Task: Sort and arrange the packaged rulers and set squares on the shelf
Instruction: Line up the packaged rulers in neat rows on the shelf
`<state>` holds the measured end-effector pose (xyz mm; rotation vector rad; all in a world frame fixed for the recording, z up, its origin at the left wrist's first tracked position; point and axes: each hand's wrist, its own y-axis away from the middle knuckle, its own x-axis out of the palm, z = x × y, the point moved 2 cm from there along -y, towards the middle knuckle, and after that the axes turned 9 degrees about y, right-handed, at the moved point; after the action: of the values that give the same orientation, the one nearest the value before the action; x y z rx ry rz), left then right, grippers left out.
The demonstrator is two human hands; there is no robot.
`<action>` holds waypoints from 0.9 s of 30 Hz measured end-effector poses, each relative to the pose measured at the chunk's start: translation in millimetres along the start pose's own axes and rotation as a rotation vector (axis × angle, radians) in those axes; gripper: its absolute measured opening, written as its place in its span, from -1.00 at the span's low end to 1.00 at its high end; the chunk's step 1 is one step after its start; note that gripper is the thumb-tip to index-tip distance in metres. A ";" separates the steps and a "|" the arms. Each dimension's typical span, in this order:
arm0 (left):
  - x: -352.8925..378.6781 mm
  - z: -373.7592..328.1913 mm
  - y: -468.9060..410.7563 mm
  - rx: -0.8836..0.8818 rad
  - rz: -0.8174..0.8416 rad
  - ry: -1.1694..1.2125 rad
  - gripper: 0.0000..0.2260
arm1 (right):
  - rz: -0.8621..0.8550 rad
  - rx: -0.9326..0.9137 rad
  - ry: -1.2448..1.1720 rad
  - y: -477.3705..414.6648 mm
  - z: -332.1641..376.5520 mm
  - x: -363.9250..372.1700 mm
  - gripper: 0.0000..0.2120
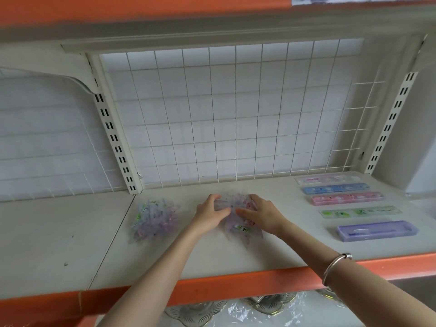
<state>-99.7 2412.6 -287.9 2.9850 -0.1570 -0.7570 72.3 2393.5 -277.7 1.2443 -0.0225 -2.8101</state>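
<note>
- Pale shelf (236,256) with an orange front lip; white wire grid (224,114) behind it, between slotted uprights (113,142).
- Left hand (210,213) and right hand (262,213) are both on the centre pile (236,224), a loose heap of clear packets with pink, purple and green print, mid-shelf and a little back from the front lip.
- Left hand: fingers curled over the pile's far left edge, thumb on the near side. It grips the pile.
- Right hand: fingers curled over the far right edge, thumb pointing in toward the left thumb. It grips the pile too. The thumb tips are close together; whether they touch cannot be told.
- The pile is motion-blurred, so single packets cannot be made out.
- Silver bangle (335,267) on the right wrist.
- Left pile (153,218): a second heap of similar packets, lying flat, apart from the left hand.
- To the right, well apart from the hands, five long cases lie in a column, back to front: clear-pink case (328,180), blue case (335,188), pink case (345,198), green case (359,211), purple case (377,230).
- Below the lip: wrapped goods (259,305) in clear plastic.
</note>
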 end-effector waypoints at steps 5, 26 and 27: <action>-14.3 11.2 -1.4 -0.043 -0.048 0.032 -0.51 | 0.009 -0.016 -0.053 -7.3 14.3 16.7 -0.70; -88.6 42.1 15.5 -0.087 -0.063 0.034 -0.46 | -0.012 -0.042 0.005 -10.6 81.9 73.6 -0.66; -92.9 43.9 15.9 -0.089 -0.060 0.027 -0.48 | -0.009 -0.042 0.007 -10.6 85.3 76.3 -0.66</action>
<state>-203.3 2405.9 -281.3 2.9258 -0.0322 -0.7090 -42.5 2397.6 -277.1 1.2484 0.0422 -2.7985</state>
